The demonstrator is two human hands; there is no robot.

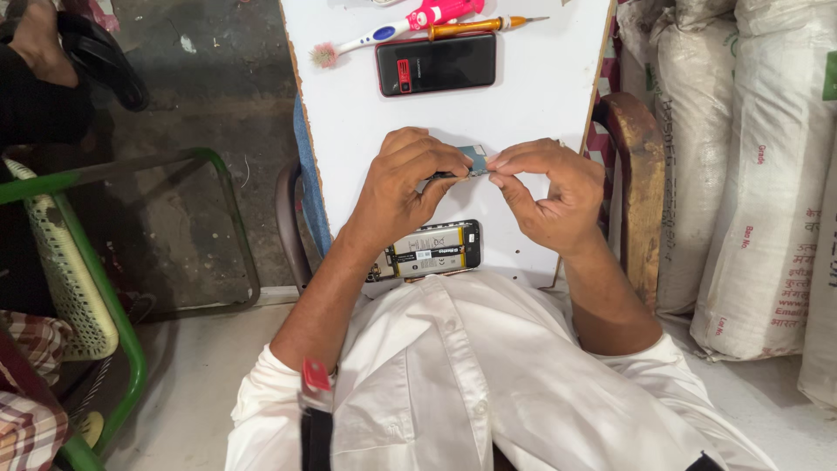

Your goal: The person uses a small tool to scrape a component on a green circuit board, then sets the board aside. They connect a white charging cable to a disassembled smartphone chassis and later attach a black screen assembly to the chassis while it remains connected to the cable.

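Below our white shirt [453,375] and the opened phone [433,249] on the surface [540,96], our left hand [405,187] and right hand [549,192] pinch a small part [476,158], mid-disassembly we judge, needing steady grip next.

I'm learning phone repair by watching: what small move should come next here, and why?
Probably lower the small blue-grey part toward the opened phone: both hands, left and right, pinch it above the white board, and the phone lies open just below.
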